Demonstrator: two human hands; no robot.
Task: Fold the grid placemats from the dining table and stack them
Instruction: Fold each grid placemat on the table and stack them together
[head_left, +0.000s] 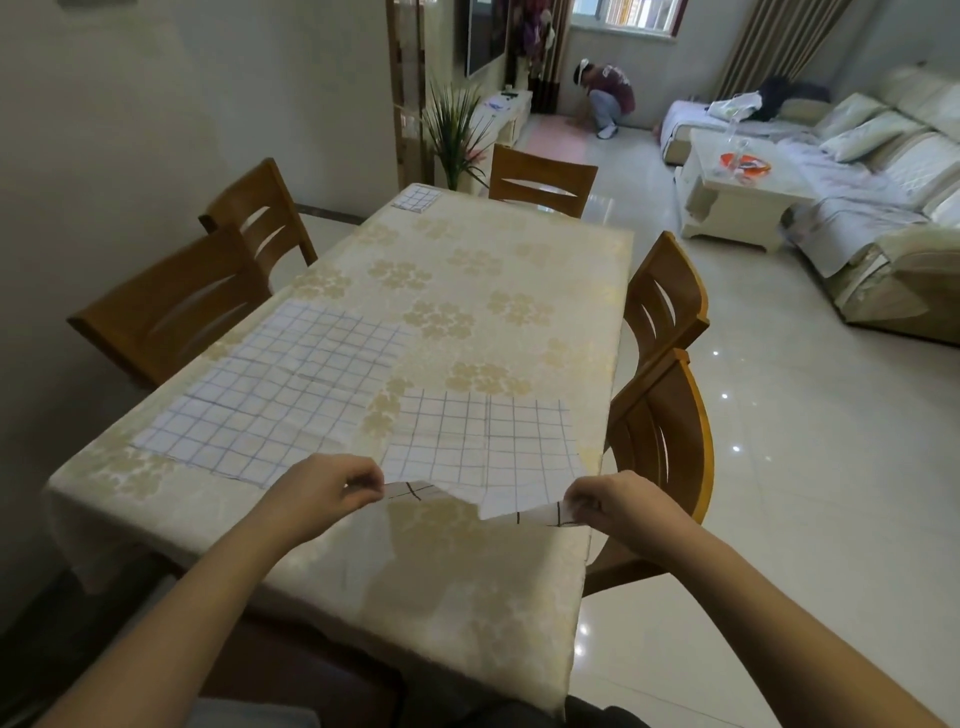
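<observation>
A white grid placemat (483, 447) lies at the near right of the dining table (467, 270), its near edge lifted off the cloth. My left hand (332, 486) pinches its near left corner and my right hand (605, 499) pinches its near right corner. The near edge sags between my hands. A larger grid placemat (280, 389) lies flat on the left side of the table. At the far left corner sits a small folded grid placemat (417, 198).
Wooden chairs stand round the table: two on the left (171, 306), two on the right (665, 312) and one at the far end (540, 182). A potted plant (457, 130) stands behind the table. Further off are a sofa (883, 182), a white coffee table (737, 182) and a crouching person (608, 98).
</observation>
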